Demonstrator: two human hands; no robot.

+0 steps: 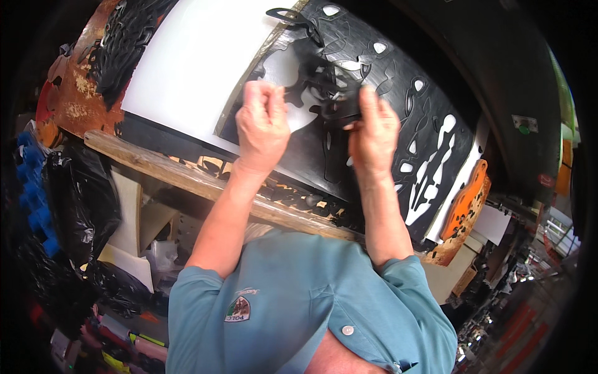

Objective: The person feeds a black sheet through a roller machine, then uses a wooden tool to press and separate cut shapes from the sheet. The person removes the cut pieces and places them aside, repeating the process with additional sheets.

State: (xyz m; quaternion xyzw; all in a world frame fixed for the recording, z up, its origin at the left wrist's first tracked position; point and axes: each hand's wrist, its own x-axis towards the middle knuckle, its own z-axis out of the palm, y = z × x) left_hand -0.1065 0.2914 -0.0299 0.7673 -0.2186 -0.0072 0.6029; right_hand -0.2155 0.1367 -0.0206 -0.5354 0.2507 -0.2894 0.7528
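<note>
A black sheet [317,149], leather-like, lies over a white board [180,68]; cut outlines and holes run across it. My right hand [375,131] grips a dark bundle of black cut-out pieces [341,112] between thumb and fingers, above the sheet; motion blurs the bundle. To its left, my left hand [265,121] is closed in a pinch over the sheet's left part, and whatever it may hold cannot be made out. Beyond both hands, a loose curved black piece [293,17] rests at the sheet's far edge.
A heap of black cut pieces [128,47] sits far left on a brown worn surface [78,103]. At right lies an orange handled cutting die [464,202]. A wooden rail [205,181] runs along the near edge. Above right looms a dark machine part [498,93]. Black plastic bags [84,199] are at lower left.
</note>
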